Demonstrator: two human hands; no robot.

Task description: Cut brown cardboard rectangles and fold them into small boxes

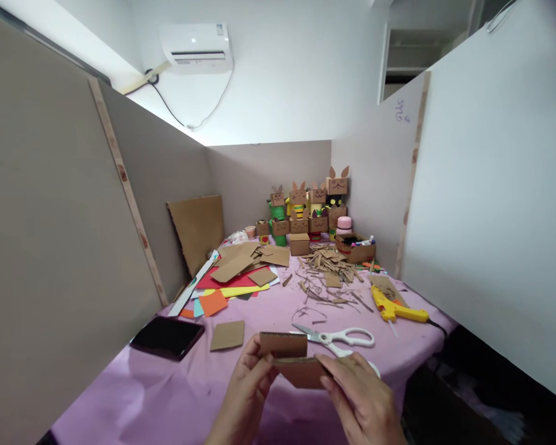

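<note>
Above the near edge of the table, both hands hold brown corrugated cardboard (301, 374). Two panels show, one behind the other with a gap between; whether they are joined cannot be seen. My left hand (250, 386) grips the left ends, its thumb on the front panel's corner. At the right end of the front panel, my right hand (359, 392) pinches it between thumb and fingers. White-handled scissors (336, 337) lie partly opened just behind my right hand. A square cardboard piece (227, 335) rests flat to the left.
A black phone (167, 337) lies at left, near coloured paper (213, 302) and cardboard sheets (234, 262). Cardboard scraps (331, 266) spread mid-table. A yellow glue gun (396, 309) lies right. Cardboard animal figures (299, 198) stand at the back beside an open box (359, 252). Partitions enclose the table.
</note>
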